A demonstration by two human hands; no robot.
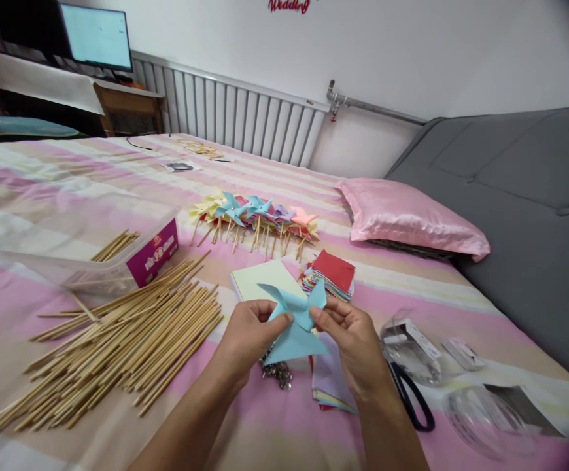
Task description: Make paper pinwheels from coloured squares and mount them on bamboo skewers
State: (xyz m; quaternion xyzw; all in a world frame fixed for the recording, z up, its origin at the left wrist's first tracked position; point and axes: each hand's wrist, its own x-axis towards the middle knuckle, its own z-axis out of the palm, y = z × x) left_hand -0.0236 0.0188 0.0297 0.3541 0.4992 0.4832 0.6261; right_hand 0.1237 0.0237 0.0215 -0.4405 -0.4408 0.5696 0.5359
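Between my two hands is a light blue paper pinwheel [294,340], with some of its corners curled toward the middle. My left hand [252,330] pinches its left side between thumb and fingers. On the other side, my right hand [348,330] grips the paper near a raised blade. Below the pinwheel lies a small pile of metal pins [278,374], partly covered by it. A stack of lilac and other coloured paper [331,376] sits under my right hand. Just beyond my hands are a pale cream paper stack [265,281] and a red-topped paper stack [334,271].
Many wooden sticks [157,347] lie at left beside a clear plastic box [112,261]. Several pinwheels on sticks [255,209] lie farther back. At right are black-handled scissors [414,399], a clear container [412,347] and a clear round lid [481,418]. A pink pillow [412,216] rests near the headboard.
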